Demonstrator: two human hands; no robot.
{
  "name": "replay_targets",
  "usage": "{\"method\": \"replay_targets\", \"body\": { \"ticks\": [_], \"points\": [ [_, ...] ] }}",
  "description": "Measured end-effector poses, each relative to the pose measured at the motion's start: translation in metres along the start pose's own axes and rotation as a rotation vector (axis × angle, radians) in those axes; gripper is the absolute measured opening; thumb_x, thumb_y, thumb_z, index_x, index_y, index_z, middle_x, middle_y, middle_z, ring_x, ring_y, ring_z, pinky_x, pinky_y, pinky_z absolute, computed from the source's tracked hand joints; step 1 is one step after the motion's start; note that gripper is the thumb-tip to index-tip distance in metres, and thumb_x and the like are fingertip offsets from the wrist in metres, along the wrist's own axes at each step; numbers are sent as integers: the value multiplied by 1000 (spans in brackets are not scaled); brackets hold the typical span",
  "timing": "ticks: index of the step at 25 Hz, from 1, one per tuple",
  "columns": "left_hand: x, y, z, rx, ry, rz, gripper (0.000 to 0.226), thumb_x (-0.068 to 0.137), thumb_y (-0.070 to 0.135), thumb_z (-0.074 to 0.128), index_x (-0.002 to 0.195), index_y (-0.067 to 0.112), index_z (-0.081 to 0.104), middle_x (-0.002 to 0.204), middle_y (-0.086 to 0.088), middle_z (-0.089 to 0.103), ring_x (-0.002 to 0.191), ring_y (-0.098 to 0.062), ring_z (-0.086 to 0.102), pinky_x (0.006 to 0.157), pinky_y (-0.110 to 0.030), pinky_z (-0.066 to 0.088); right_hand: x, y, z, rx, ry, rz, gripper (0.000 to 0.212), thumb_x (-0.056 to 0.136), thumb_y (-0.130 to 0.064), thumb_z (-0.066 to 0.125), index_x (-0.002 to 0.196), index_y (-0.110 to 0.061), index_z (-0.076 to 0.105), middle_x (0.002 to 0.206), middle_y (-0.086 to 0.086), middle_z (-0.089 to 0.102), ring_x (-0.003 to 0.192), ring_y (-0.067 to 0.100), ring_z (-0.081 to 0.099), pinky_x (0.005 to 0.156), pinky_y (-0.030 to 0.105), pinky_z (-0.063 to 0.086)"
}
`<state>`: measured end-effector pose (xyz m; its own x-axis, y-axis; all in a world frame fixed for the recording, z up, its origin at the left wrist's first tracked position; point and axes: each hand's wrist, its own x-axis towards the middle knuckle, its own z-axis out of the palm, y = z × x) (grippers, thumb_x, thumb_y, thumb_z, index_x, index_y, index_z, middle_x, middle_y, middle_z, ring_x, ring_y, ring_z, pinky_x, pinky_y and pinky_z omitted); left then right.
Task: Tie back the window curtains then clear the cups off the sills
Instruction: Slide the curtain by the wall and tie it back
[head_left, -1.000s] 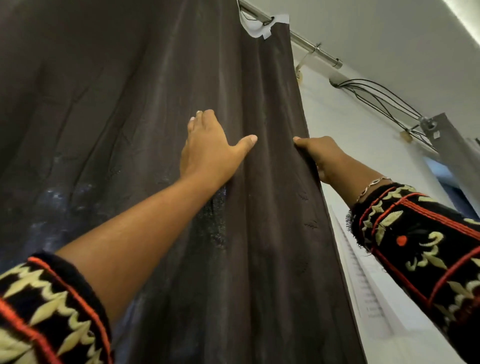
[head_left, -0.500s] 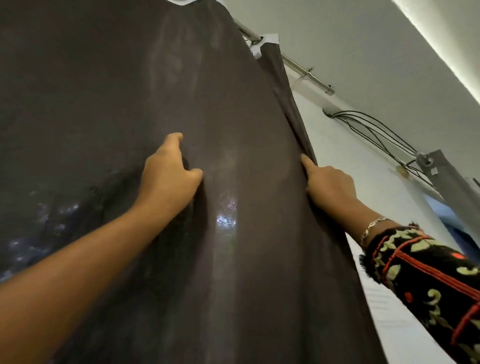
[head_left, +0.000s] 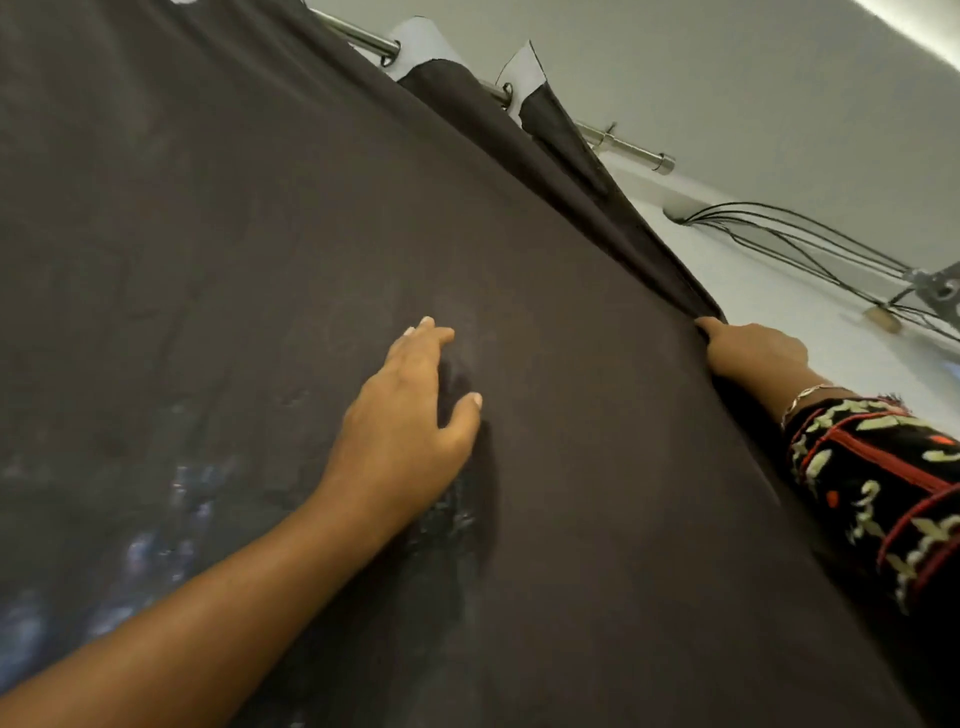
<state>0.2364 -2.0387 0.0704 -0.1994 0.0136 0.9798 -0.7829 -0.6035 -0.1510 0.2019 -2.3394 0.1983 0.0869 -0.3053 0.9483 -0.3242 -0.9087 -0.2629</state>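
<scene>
The dark brown curtain (head_left: 260, 234) fills nearly all of my view. It hangs in front of me from a shiny metal rod (head_left: 628, 148) at the top. The cloth is matte and soft-looking, a little like suede, and it is stretched almost flat between my two hands. Near the rod it makes a few deep folds, and there a white lining (head_left: 421, 39) shows at the upper hem. In the lower left part the fabric has pale, dusty-looking spots.

My left hand (head_left: 405, 415) lies on the front of the curtain, near the middle. Its fingers are loose and only a little bent, the thumb stands apart, and it grasps nothing. My right hand (head_left: 753, 351) grips the right edge of the curtain: the thumb presses on the front and the other fingers are curled behind the cloth, where I cannot see them. On this wrist there is a thin metal bracelet (head_left: 802, 395), and below it a black sleeve (head_left: 872, 493) with thick red and cream embroidery.

To the right of the curtain is a smooth white wall (head_left: 779, 291). Several thin black cables (head_left: 805, 239) run along it in long curves.
</scene>
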Motion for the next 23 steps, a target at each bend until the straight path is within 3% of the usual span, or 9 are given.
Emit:
{"method": "replay_targets", "body": {
  "ticks": [4,7,9,12,15,17,19,21,23],
  "points": [
    [-7,8,-3,135,-36,-18,50,89,28,53,136,22,36,152,9,23,138,-11,26,106,-27,28,2,10,19,187,-123,-1,57,94,-12,29,146,-35,20,136,19,45,119,37,47,95,42,39],
    [-9,27,-14,226,-20,-81,50,89,34,52,135,20,39,151,5,29,136,-15,32,104,-26,29,-20,3,44,434,52,-133,63,95,-13,37,149,-30,7,102,23,60,82,36,56,69,36,42],
    [-8,42,-22,267,1,-127,51,89,39,50,134,19,41,147,3,36,133,-17,36,101,-25,30,-45,-4,46,682,162,-158,69,95,-19,46,149,-21,3,102,26,59,85,39,56,73,41,42],
    [-10,65,-40,273,26,-218,61,84,54,44,134,17,41,135,-1,49,121,-17,46,88,-24,33,-74,-12,33,1168,-40,-55,62,90,-29,58,142,-9,31,128,19,53,111,34,55,92,33,43],
    [-9,82,-63,173,42,-425,98,62,80,38,137,17,37,131,2,49,116,-16,48,93,-28,36,-101,-23,4,1571,-414,-119,29,86,-21,64,106,-1,62,89,10,67,58,10,66,50,13,51],
    [-2,91,-77,67,37,-528,117,44,96,38,132,19,44,124,5,54,109,-14,53,95,-33,40,-111,-34,-12,1579,-378,-217,15,85,-13,63,100,-7,64,75,5,64,48,3,62,49,14,51],
    [6,106,-91,23,23,-580,127,27,99,39,127,21,49,117,4,58,105,-18,57,93,-38,45,-113,-44,-26,1490,-226,-289,11,85,-13,62,95,-8,65,82,12,65,69,15,67,69,27,54],
    [13,123,-98,43,20,-609,128,28,96,48,129,18,48,117,0,58,103,-23,60,90,-41,49,-115,-50,-37,1479,-160,-310,10,83,-14,62,89,-6,65,90,17,66,83,30,65,79,41,52],
    [16,133,-97,99,13,-629,116,42,84,61,131,12,42,119,-4,58,101,-23,60,88,-40,51,-112,-51,-42,1454,-134,-272,11,82,-12,62,87,-3,64,89,19,65,85,34,63,78,42,51]
  ]
}}
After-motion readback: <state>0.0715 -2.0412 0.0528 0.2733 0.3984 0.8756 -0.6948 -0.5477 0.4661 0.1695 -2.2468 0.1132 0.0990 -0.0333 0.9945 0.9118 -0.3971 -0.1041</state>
